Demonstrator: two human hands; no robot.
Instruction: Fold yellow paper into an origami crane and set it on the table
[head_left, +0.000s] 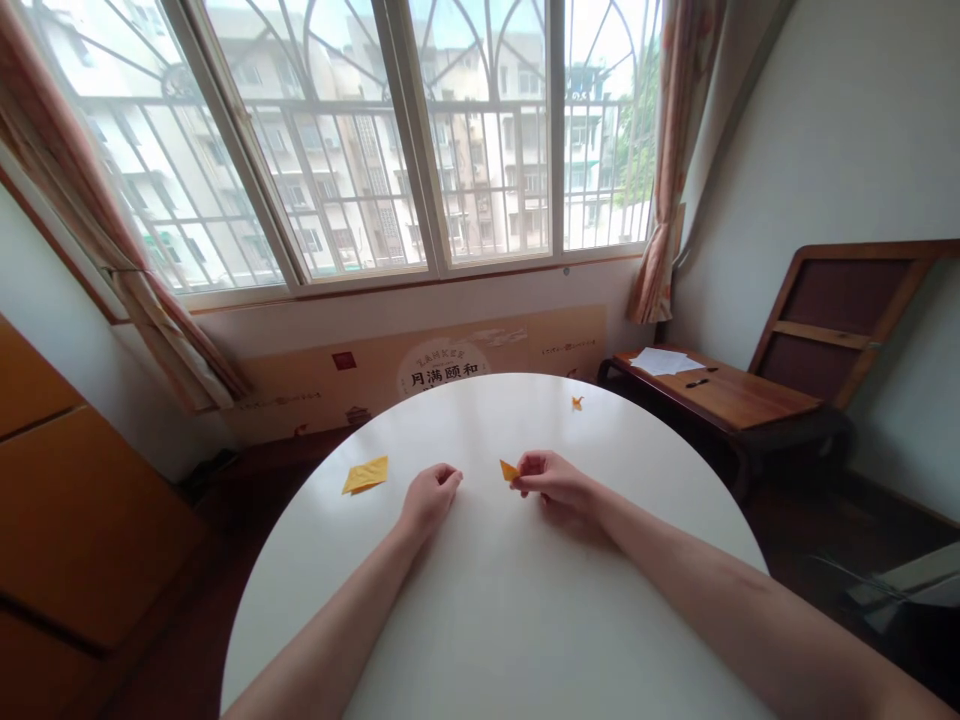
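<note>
Between the thumb and fingers of my right hand (551, 476) is a small folded piece of yellow paper (508, 469), its pointed end facing left. My left hand (433, 495) rests on the white round table (480, 620) with its fingers curled in, and nothing shows in it. To the left of that hand lies a larger folded yellow paper (365, 475), apart from it. A tiny folded paper figure (577, 403), orange-yellow and bird-like, stands near the far right part of the table.
Beyond the table's far edge a printed cardboard panel (510, 345) leans under the barred window. At right is a low wooden table (727, 392) bearing white papers (667, 361) and a dark pen-like item (697, 383). An orange-brown cabinet (67, 500) stands at left.
</note>
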